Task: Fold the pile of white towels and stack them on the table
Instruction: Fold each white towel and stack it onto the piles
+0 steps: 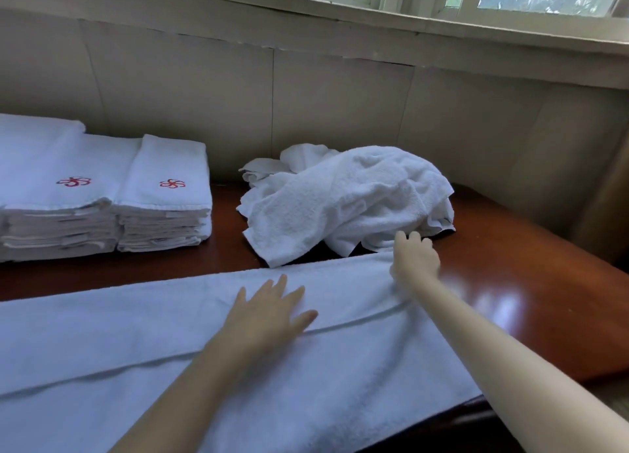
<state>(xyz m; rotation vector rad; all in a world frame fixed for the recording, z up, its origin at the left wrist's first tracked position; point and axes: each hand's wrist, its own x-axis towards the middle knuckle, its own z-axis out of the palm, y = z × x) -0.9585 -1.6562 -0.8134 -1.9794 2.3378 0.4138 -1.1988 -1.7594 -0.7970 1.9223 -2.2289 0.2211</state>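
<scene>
the spread towel [119, 350] lies lengthwise across the lower frame, left hand [269, 313] pressing flat-fingered mid-towel, right hand [417, 260] at its right corner, grip unclear.

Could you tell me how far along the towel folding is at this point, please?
Done: two stacks of folded towels stand at the left of the table. In hand: one spread towel lies flat along the near edge, left hand flat on it, right hand at its far right corner. Left: folding that towel, plus the crumpled pile behind it.
</scene>
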